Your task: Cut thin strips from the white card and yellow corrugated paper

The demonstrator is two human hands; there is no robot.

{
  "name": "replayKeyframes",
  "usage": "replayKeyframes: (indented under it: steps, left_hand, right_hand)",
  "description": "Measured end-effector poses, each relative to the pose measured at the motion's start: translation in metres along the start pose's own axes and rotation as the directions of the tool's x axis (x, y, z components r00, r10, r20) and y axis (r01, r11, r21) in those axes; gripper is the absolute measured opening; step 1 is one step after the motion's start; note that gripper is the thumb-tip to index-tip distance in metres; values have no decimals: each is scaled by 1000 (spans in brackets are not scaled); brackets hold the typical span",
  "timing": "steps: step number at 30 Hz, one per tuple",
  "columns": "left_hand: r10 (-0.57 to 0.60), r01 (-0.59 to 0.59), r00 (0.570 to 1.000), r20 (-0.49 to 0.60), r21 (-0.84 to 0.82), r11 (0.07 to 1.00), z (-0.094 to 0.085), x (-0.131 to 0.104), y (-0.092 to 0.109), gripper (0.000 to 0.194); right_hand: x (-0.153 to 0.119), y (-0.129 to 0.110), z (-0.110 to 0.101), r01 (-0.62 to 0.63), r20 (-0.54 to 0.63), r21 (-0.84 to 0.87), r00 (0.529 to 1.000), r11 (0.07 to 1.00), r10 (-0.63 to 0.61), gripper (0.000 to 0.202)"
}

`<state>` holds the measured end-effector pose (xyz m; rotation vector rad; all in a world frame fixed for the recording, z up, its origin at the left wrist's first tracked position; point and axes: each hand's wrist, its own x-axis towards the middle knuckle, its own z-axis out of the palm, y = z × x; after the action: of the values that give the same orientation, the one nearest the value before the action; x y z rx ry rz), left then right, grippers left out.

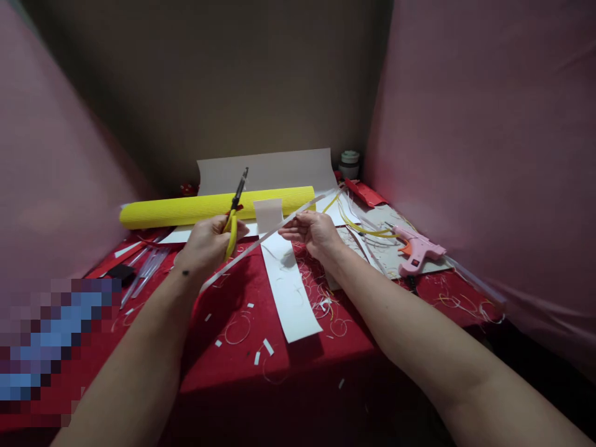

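Observation:
My left hand (206, 243) is closed around scissors (231, 225) with yellow handles, their dark blades pointing up and away. Between the thumb and fingers of my right hand (314, 233) is a thin white paper strip (254, 246). It slants from near my left wrist up past my right fingertips to the back right. Beneath it, a wider white paper piece (291, 295) lies toward the table's front, and a small pale paper piece (269, 216) stands against a yellow corrugated roll (181, 210).
The red cloth (218, 366) carries paper scraps and stringy glue threads. A pink glue gun (420, 249) rests on a grey board (437, 268) at right. Clear glue sticks (149, 268) lie at left. Large white paper (265, 169) and a lidded jar (349, 164) stand behind.

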<state>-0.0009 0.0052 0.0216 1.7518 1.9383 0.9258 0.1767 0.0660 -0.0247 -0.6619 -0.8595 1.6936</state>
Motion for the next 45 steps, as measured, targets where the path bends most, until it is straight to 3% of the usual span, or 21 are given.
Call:
replayKeyframes:
  steps: [3, 10, 12, 16, 18, 21, 28, 34, 41, 45]
  left_hand:
    - [-43, 70, 990, 134, -202, 977, 7, 1, 0, 28]
    - [-17, 29, 997, 74, -152, 988, 17, 10, -15, 24]
    - [-19, 34, 997, 74, -219, 975, 17, 9, -14, 25]
    - [25, -8, 998, 60, -257, 966, 22, 7, -7, 29]
    - [60, -39, 995, 74, -253, 967, 24, 6, -6, 29]
    - [54, -24, 993, 103, -265, 964, 23, 6, -6, 26]
    - [-80, 100, 992, 93, -230, 968, 10, 8, -10, 20]
    - [5, 16, 996, 91, -237, 971, 18, 7, -10, 24]
    - [-68, 87, 994, 83, -250, 964, 12, 6, -9, 21]
    - [-35, 54, 996, 77, -253, 966, 16, 7, -11, 23]
  right_hand:
    - [4, -3, -4, -16, -43, 30, 999, 999, 17, 11]
    - [9, -10, -13, -40, -118, 125, 992, 991, 55, 12]
    - [6, -7, -11, -43, -69, 96, 996, 994, 50, 7]
    - [-4, 8, 0, -85, 164, -72, 982, 994, 96, 11]
    - [-9, 14, 5, -96, 204, -136, 971, 986, 123, 7]
    - [-10, 16, 7, -95, 161, -164, 979, 982, 122, 6]
    - [-2, 4, -1, -7, 35, -114, 999, 993, 11, 10]
    - [-7, 13, 3, -66, 114, -158, 990, 985, 85, 6]
    - [-3, 12, 0, -50, 54, -151, 997, 987, 59, 9]
    - [-5, 13, 3, -76, 81, -119, 993, 990, 86, 10]
